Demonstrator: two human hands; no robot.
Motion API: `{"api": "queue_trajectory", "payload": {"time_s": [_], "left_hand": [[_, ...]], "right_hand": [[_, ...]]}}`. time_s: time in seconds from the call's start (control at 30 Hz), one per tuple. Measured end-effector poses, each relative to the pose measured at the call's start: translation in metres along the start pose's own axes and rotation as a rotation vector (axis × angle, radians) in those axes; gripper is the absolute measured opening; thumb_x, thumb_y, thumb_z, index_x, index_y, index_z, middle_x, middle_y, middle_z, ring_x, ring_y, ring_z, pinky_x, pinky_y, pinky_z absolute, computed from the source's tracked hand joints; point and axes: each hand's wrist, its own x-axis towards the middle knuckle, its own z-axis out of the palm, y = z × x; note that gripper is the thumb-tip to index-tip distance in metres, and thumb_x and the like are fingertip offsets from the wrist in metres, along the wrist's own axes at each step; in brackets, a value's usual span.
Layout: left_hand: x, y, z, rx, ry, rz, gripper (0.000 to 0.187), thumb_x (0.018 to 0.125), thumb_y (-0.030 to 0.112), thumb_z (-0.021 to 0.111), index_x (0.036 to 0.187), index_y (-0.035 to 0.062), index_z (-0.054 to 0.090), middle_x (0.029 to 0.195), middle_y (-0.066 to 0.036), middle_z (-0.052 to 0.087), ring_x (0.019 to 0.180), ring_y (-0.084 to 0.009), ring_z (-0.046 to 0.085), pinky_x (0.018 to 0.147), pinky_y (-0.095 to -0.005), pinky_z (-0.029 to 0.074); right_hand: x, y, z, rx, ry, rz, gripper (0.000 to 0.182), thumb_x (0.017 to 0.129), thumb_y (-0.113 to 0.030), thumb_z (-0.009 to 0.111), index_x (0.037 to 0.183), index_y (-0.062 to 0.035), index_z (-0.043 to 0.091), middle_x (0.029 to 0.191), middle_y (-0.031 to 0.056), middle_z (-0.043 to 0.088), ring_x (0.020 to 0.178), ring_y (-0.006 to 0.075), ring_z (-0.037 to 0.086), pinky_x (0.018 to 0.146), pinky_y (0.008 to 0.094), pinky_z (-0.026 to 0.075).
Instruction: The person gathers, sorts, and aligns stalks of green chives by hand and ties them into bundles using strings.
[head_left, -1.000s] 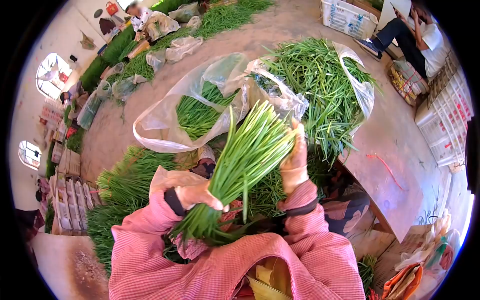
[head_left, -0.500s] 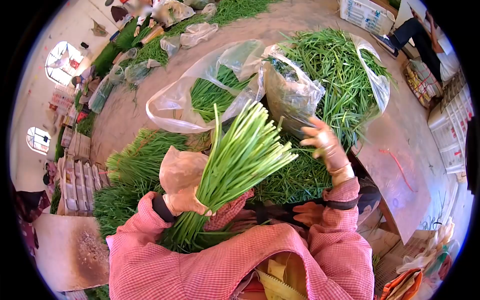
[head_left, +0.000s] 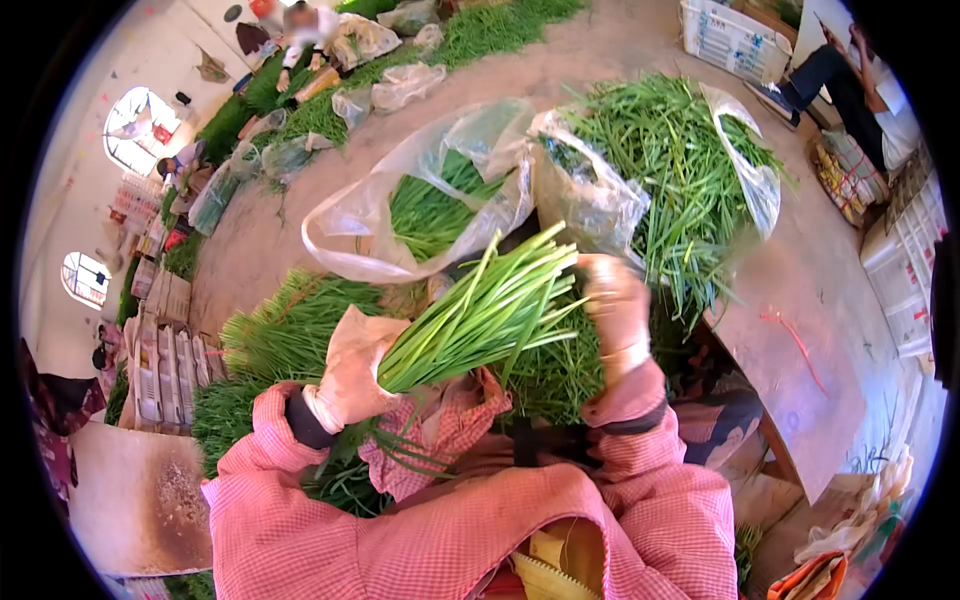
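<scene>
A thick bunch of garlic chives (head_left: 480, 315) is in my gloved left hand (head_left: 352, 375), which wraps round its lower part. The pale stalk ends point up and to the right. At those ends is my gloved right hand (head_left: 615, 308), with fingers bent together and touching the tips; blur hides what is pinched in them. Loose chives (head_left: 550, 375) lie below the bunch, in front of my lap. Beyond my hands, an open plastic bag (head_left: 345, 255) holds more chives, and a large heap of green leaves (head_left: 665, 165) fills another bag on its right.
Stacked chives (head_left: 290, 320) lie on my left, near white plastic crates (head_left: 165, 375). A flat board (head_left: 790, 370) with a red string is at right. A seated person (head_left: 850, 85) is at upper right; another person (head_left: 305, 30) works by a long chive row at the back.
The bunch has tilted lower to the right and moved slightly, with my left hand still round it. My right hand has come in from the right, its spread fingers now bent at the stalk ends.
</scene>
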Motion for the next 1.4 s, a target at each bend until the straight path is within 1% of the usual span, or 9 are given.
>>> {"api": "queue_trajectory", "payload": {"time_s": [0.2,0.27,0.37,0.67,0.77,0.9,1.03,1.13,1.4], "left_hand": [[0.013,-0.001,-0.024,0.29,-0.036,-0.219,0.068,0.067,0.027,0.066,0.128,0.0123,0.04,0.077,-0.007,0.055,0.076,-0.023,0.055,0.076,-0.037,0.044],[0.021,-0.006,-0.021,0.516,0.053,-0.092,0.069,0.062,0.019,0.065,0.126,0.0105,0.043,0.081,-0.006,0.055,0.081,-0.0226,0.056,0.081,-0.038,0.042],[0.03,-0.022,-0.023,0.77,0.209,0.083,0.069,0.063,0.013,0.06,0.129,0.0181,0.041,0.073,-0.003,0.047,0.078,-0.0191,0.052,0.093,-0.0419,0.035],[0.032,-0.054,-0.028,0.909,0.346,0.181,0.057,0.071,0.005,0.054,0.126,0.0168,0.046,0.088,-0.005,0.053,0.078,-0.02,0.053,0.069,-0.0327,0.045],[0.038,-0.052,-0.031,0.932,0.325,0.154,0.054,0.072,0.006,0.054,0.125,0.0186,0.047,0.104,-0.005,0.055,0.075,-0.0194,0.053,0.068,-0.0322,0.045],[0.045,-0.048,-0.03,0.939,0.417,0.243,0.062,0.07,0.005,0.05,0.129,0.0233,0.041,0.114,-0.005,0.051,0.063,-0.0132,0.051,0.057,-0.0257,0.043],[0.035,-0.06,-0.031,0.896,0.435,0.24,0.057,0.069,0.003,0.052,0.123,0.0186,0.044,0.121,-0.007,0.049,0.072,-0.0167,0.055,0.063,-0.0284,0.044],[0.031,-0.068,-0.033,0.821,0.457,0.252,0.054,0.07,0.003,0.052,0.121,0.0176,0.045,0.124,-0.008,0.048,0.074,-0.017,0.056,0.064,-0.0286,0.044],[0.037,-0.045,-0.033,0.777,0.365,0.407,0.048,0.069,0.001,0.053,0.115,0.0149,0.045,0.122,-0.014,0.048,0.077,-0.0212,0.057,0.067,-0.0318,0.045]], "right_hand": [[-0.021,0.021,0.001,0.658,-0.531,0.184,0.091,0.072,-0.025,0.07,0.14,-0.0162,0.01,0.142,0.015,0.019,0.121,0.0248,0.037,0.085,0.0367,0.047],[-0.026,0.041,0.042,0.294,-0.473,-0.29,0.088,0.074,-0.024,0.069,0.139,-0.0126,0.012,0.139,0.0117,0.026,0.121,0.0229,0.036,0.096,0.0355,0.037],[-0.026,0.017,0.053,1.4,-0.323,0.421,0.055,0.087,-0.021,0.052,0.135,-0.0065,0.027,0.129,0.0088,0.042,0.111,0.0174,0.046,0.093,0.0307,0.04],[-0.007,0.036,-0.042,0.844,0.103,0.395,0.02,0.09,-0.021,0.049,0.099,-0.0071,0.059,0.056,-0.0072,0.046,0.037,-0.0001,0.029,0.031,0.0142,0.02],[-0.003,-0.012,-0.043,0.421,-0.315,-0.073,0.032,0.083,-0.028,0.058,0.105,-0.0052,0.059,0.094,0.0114,0.062,0.083,0.0184,0.058,0.075,0.0285,0.046],[-0.022,-0.022,0.036,-0.066,-0.148,-0.235,0.033,0.079,-0.032,0.063,0.1,-0.0075,0.063,0.113,0.0228,0.053,0.115,0.0323,0.043,0.099,0.039,0.029],[-0.025,-0.019,0.033,1.21,-0.095,0.58,0.02,0.084,-0.026,0.056,0.09,-0.007,0.061,0.099,0.0149,0.059,0.103,0.0258,0.05,0.089,0.0382,0.039],[-0.037,0.038,-0.003,1.745,-0.28,0.507,0.024,0.091,-0.026,0.046,0.086,-0.0058,0.058,0.048,-0.0083,0.036,0.037,0.0047,0.029,0.034,0.0183,0.025],[0.015,-0.042,0.007,-0.007,-0.457,-0.188,0.041,0.077,-0.034,0.064,0.101,-0.001,0.06,0.102,0.0138,0.061,0.101,0.0244,0.054,0.09,0.0338,0.039]]}}
